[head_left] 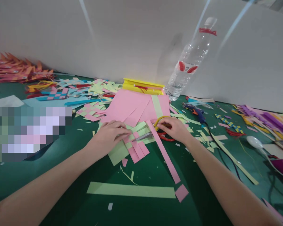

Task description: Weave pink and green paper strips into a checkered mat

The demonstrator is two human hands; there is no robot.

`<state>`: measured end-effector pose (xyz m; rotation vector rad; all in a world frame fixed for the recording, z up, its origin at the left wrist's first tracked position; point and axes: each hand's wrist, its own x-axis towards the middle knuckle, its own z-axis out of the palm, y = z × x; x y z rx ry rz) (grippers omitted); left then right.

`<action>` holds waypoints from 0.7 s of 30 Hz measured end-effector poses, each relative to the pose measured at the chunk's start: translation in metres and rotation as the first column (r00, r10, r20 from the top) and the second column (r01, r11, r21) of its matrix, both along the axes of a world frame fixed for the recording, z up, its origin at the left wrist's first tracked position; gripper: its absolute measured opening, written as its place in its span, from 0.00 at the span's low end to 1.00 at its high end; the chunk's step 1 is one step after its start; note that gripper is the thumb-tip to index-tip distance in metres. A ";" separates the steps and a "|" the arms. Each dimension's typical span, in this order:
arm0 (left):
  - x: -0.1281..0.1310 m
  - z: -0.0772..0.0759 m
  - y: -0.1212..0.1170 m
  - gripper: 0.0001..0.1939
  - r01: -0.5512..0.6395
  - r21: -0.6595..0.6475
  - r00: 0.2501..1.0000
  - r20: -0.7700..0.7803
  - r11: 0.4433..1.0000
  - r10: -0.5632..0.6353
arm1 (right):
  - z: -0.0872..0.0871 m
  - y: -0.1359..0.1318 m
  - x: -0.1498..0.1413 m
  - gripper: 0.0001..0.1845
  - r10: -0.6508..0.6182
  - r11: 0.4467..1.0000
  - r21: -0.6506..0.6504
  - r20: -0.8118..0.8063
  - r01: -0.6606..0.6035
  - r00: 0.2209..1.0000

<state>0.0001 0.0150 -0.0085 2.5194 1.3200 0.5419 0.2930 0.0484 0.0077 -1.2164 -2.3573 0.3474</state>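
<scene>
My right hand (174,127) is closed around the yellow and red handles of a pair of scissors (145,136). Their blades point left, over a piece of woven paper (139,151) made of pink and pale green strips. At the woven paper's left side, my left hand (114,135) has its fingers bent together on its edge; the fingertips are partly hidden. A long pink paper strip (167,157) runs past the scissors towards me. Behind both hands lie pink paper sheets (127,105), with a pale green strip across their right part.
A pale green strip (132,190) and a small pink square (181,192) lie in front. A clear plastic bottle (191,62) leans against the white wall. On the right are a blue glue gun (195,110) with its cord and a white spoon (254,142). Paper scraps surround the work.
</scene>
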 end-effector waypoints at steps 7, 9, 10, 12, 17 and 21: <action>0.003 0.007 -0.003 0.14 0.012 -0.064 1.000 -0.025 0.998 -0.014 | -0.002 -0.001 0.001 0.10 -0.002 1.000 0.005 0.014 0.002 1.000; 0.003 0.008 -0.003 0.14 0.017 -0.060 0.999 -0.028 0.998 -0.019 | -0.002 0.000 0.001 0.10 -0.002 1.000 0.006 0.019 0.002 1.000; 0.004 0.008 -0.003 0.14 0.017 -0.059 0.999 -0.028 0.998 -0.018 | -0.002 0.000 0.001 0.10 -0.003 1.000 0.008 0.022 0.003 1.000; 0.004 0.008 -0.004 0.14 0.008 -0.071 1.000 -0.029 0.997 -0.010 | -0.002 0.000 0.001 0.10 -0.002 1.000 0.010 0.031 0.002 1.000; 0.004 0.006 -0.003 0.12 -0.008 -0.076 1.000 -0.020 0.997 0.006 | -0.001 0.002 0.003 0.12 0.021 1.000 0.000 0.070 -0.021 0.997; 0.004 0.004 -0.002 0.12 0.004 -0.057 1.000 -0.009 0.998 -0.005 | 0.000 0.002 0.006 0.11 0.045 0.999 0.010 0.081 -0.046 0.996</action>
